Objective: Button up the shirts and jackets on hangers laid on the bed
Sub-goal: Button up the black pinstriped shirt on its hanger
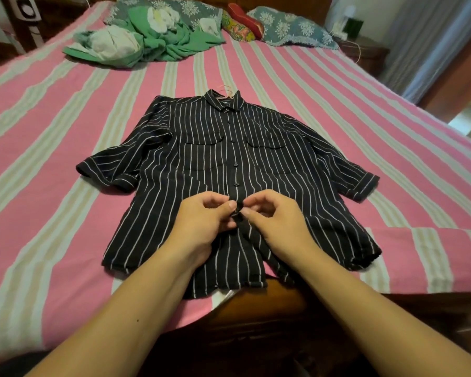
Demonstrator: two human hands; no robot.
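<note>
Black white-pinstriped shirt [229, 170] lies flat on the pink striped bed cover [52, 126], upper buttons closed; left hand [201, 221] and right hand [275, 221] pinch the placket at a lower button [239, 207], judged mid-fastening, hem opening next.

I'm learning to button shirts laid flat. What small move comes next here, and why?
Probably push the button through its hole: both the left hand and right hand pinch the striped shirt placket there, buttons above look fastened, and the front below gapes open.
</note>
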